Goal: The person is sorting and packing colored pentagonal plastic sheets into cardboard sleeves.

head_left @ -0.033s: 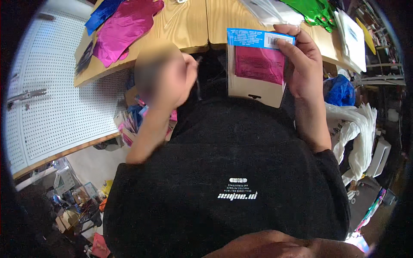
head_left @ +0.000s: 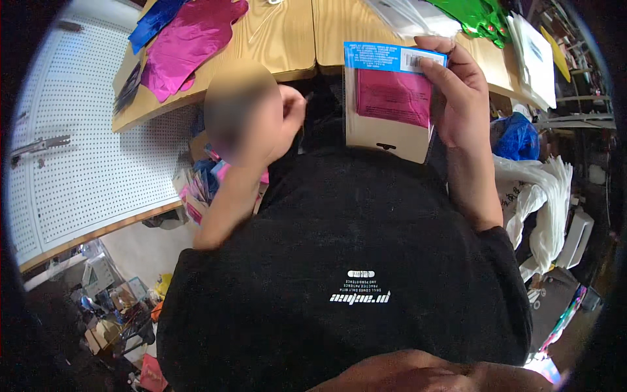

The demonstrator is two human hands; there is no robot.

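My right hand (head_left: 464, 91) pinches a clear plastic packet (head_left: 388, 137) by its upper right corner, thumb in front and fingers behind. The packet has a blue printed strip with a barcode along its top, folded magenta foil (head_left: 394, 98) inside, and a beige card with a hanging slot at its lower end. To the left, level with the packet, my left hand (head_left: 277, 121) is raised and apart from it. Its fingers curl in toward the thumb, but a blurred patch covers much of the hand. Whatever it may pinch is too small to make out.
A wooden table (head_left: 281, 39) in front bears magenta foil (head_left: 192, 46), blue foil, green foil (head_left: 473, 19) and clear bags. Left stands a white perforated board (head_left: 85, 144); packets (head_left: 196, 189) sit below the table's edge. White plastic bags (head_left: 545, 215) hang at right, near a blue bag (head_left: 516, 137).
My left hand has shifted slightly to the right, its fingertips nearer the packet. The right hand and the packet are nearly still.
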